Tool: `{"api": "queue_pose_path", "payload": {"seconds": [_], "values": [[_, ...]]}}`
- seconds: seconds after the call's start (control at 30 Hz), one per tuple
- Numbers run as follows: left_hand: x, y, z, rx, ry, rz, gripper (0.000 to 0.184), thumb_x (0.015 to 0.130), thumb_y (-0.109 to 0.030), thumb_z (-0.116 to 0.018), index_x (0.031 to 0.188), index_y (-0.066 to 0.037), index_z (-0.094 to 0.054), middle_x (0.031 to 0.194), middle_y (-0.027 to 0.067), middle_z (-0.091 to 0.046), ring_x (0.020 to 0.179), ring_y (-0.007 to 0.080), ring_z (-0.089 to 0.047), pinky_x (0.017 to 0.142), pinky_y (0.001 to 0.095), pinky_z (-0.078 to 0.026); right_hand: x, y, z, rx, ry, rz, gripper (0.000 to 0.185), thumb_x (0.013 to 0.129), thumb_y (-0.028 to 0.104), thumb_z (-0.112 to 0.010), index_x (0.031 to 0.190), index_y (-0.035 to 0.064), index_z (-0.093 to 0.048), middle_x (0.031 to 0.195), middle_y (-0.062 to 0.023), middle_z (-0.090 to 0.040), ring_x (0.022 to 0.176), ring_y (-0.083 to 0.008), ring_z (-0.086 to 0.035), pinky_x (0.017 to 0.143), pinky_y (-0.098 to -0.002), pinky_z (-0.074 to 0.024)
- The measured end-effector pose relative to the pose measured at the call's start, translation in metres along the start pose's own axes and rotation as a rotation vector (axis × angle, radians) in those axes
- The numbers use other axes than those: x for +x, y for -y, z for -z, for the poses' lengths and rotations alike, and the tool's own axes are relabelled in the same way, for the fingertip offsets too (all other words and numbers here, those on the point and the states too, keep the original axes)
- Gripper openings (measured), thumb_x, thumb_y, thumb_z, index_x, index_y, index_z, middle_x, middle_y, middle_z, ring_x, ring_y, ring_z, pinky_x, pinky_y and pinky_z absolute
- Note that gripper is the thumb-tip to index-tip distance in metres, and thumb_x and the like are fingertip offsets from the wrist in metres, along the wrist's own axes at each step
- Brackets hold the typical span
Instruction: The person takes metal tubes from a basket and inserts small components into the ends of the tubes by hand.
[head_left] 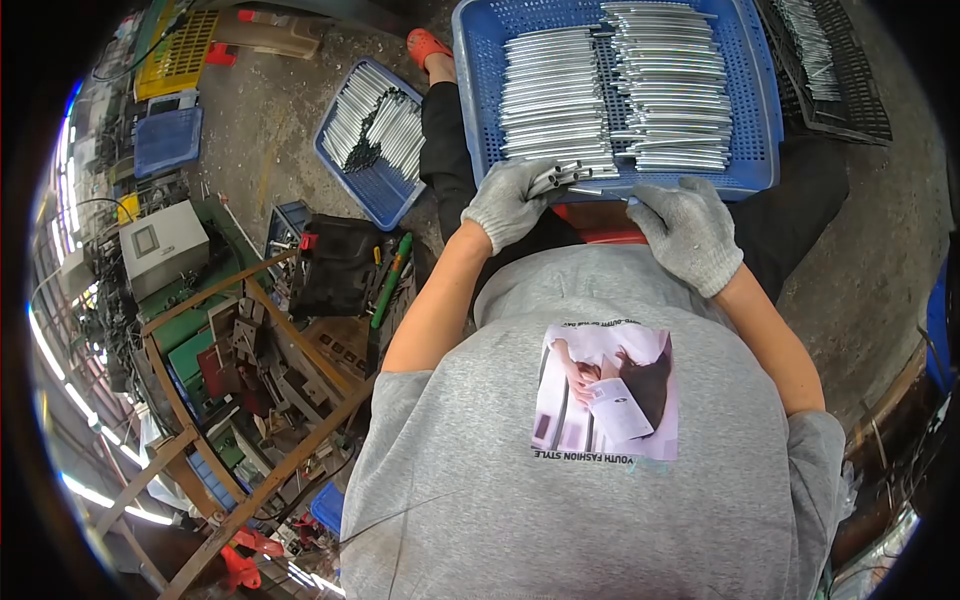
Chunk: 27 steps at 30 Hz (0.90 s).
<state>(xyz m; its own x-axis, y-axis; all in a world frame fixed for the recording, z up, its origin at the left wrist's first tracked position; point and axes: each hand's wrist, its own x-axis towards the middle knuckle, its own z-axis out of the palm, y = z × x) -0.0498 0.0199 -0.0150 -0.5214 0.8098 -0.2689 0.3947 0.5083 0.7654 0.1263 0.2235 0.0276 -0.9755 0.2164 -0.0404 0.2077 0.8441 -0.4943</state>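
My left hand (514,200), in a grey knit glove, is closed around several short metal tubes (560,177), their open ends pointing right. My right hand (690,232), gloved alike, has thumb and fingers pinched together just to the right of the tubes. A small blue bit (633,201) shows at its fingertips, with a thin metal piece between the hands; what exactly it grips is too small to make out. Both hands are over the near rim of a large blue basket (484,120). Two stacks of silvery tubes, a left stack (552,95) and a right stack (670,85), lie inside.
A smaller blue basket (385,205) of tubes sits on the floor to the left. Beyond the right knee is a dark crate (845,115) with more tubes. At left are a black tool case (335,265), a green tool (391,281) and a wooden frame (270,495).
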Motion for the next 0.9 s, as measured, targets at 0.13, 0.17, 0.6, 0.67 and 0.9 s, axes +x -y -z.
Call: {"api": "queue_pose_path", "payload": {"seconds": [0.13, 0.17, 0.6, 0.67, 0.9], "values": [[-0.002, 0.005, -0.005, 0.006, -0.052, -0.147, 0.021, 0.088, -0.002, -0.073, 0.109, -0.001, -0.071, 0.088, 0.0100, -0.074, 0.073, 0.0256, -0.064, 0.070, 0.0379, -0.052, -0.003, -0.005, -0.008, 0.034, -0.039, 0.086, 0.018, 0.093, 0.023, -0.068, 0.104, 0.0116, -0.077, 0.078, -0.0039, -0.077, 0.068, -0.0269, -0.067, 0.094, -0.0363, -0.0476], [-0.002, 0.005, -0.005, 0.005, -0.052, -0.147, 0.021, 0.088, -0.002, -0.073, 0.109, -0.001, -0.071, 0.088, 0.0100, -0.074, 0.073, 0.0256, -0.064, 0.070, 0.0379, -0.052, -0.003, -0.005, -0.009, 0.034, -0.039, 0.086, 0.018, 0.093, 0.023, -0.068, 0.104, 0.0116, -0.077, 0.078, -0.0039, -0.077, 0.068, -0.0269, -0.067, 0.094, -0.0363, -0.0476], [-0.019, -0.017, -0.017, 0.094, -0.280, -0.219, 0.031, 0.077, -0.001, -0.071, 0.106, -0.013, -0.075, 0.092, 0.0000, -0.074, 0.087, 0.0232, -0.064, 0.100, 0.0397, -0.042, 0.003, 0.006, 0.000, 0.025, 0.086, 0.048, 0.012, 0.091, 0.019, -0.067, 0.090, 0.0113, -0.076, 0.070, -0.0054, -0.072, 0.064, -0.0292, -0.064, 0.084, -0.0378, -0.0500], [-0.020, -0.020, -0.015, 0.137, -0.311, -0.233, 0.034, 0.076, -0.001, -0.070, 0.106, -0.015, -0.075, 0.094, -0.0019, -0.075, 0.089, 0.0221, -0.064, 0.105, 0.0399, -0.039, 0.004, 0.007, 0.001, 0.064, 0.088, 0.066, 0.013, 0.091, 0.019, -0.067, 0.088, 0.0110, -0.076, 0.070, -0.0059, -0.072, 0.063, -0.0298, -0.064, 0.081, -0.0377, -0.0507], [-0.018, -0.020, -0.015, 0.114, -0.326, -0.294, 0.029, 0.075, -0.002, -0.073, 0.101, -0.013, -0.078, 0.086, 0.0006, -0.071, 0.084, 0.0229, -0.063, 0.099, 0.0379, -0.041, 0.010, 0.003, 0.001, 0.083, 0.027, 0.048, 0.019, 0.089, 0.017, -0.068, 0.074, 0.0072, -0.074, 0.062, -0.0079, -0.070, 0.051, -0.0288, -0.062, 0.060, -0.0365, -0.0517]]}}
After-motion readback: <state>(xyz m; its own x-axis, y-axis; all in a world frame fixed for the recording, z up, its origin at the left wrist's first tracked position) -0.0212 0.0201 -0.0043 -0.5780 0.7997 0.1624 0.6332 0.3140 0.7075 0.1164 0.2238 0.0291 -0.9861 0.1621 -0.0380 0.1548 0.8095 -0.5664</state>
